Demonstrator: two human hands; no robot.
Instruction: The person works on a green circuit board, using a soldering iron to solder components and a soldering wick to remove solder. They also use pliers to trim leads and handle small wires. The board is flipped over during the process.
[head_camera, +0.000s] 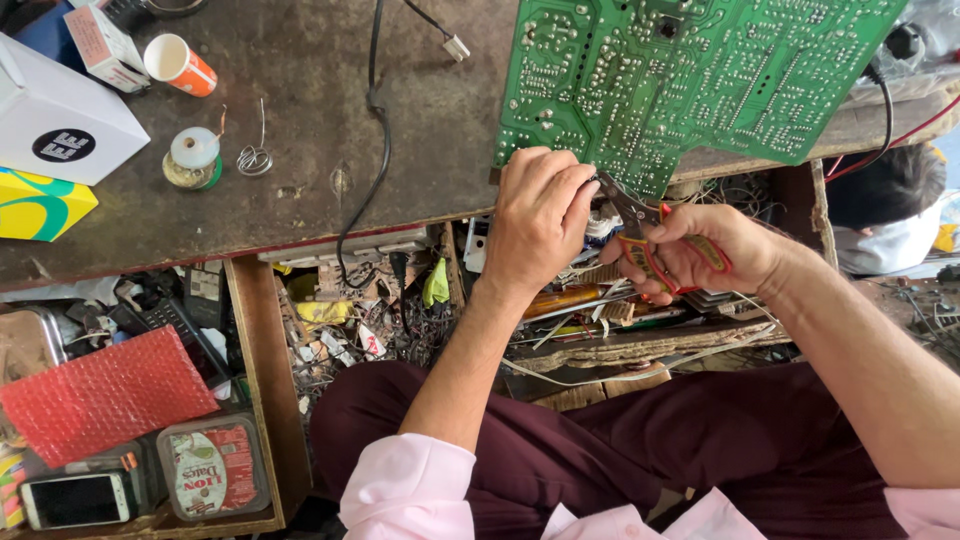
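Between both hands (540, 215), cutters (640, 225) against board (690, 75).

A large green printed circuit board (690, 75) overhangs the worn dark wooden workbench (330, 120). The left hand (538, 215) pinches its lower edge, while the right hand (700, 250) grips red-handled metal pliers (650, 235) whose tips touch that edge.

Worn workbench (300, 120): solder spool (192, 157), boxes (55, 120).

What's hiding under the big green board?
Under the green circuit board you see the dark workbench and the edge of a cluttered drawer of wires. Whatever sits beneath its middle is covered.
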